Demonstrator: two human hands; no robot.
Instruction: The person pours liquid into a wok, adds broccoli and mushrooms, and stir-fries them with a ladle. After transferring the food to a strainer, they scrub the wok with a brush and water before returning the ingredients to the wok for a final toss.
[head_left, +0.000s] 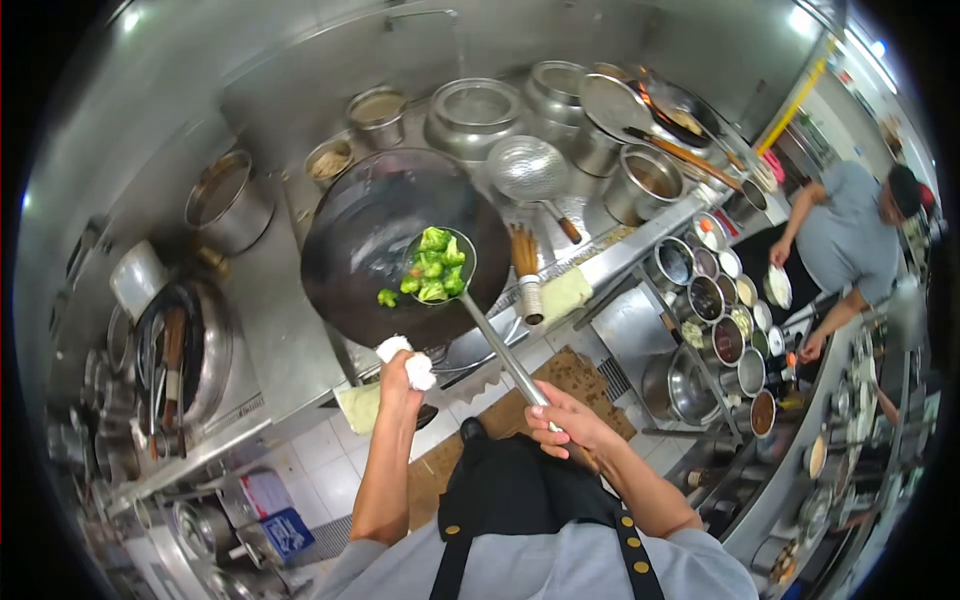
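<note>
My left hand point(400, 372) grips the near edge of a big black wok point(360, 250) through a white cloth point(408, 358). My right hand point(562, 418) holds the long metal handle of a ladle point(440, 265). The ladle's bowl is over the wok and is heaped with green broccoli florets point(435, 263). One loose floret point(386, 297) lies in the wok beside the ladle.
Steel pots point(470, 115) and a strainer ladle point(530, 170) stand behind the wok. A rack of seasoning bowls point(725, 305) is to the right. Another person point(845, 240) in a grey shirt works at the far right. A second burner with a flaming wok point(670, 105) is beyond.
</note>
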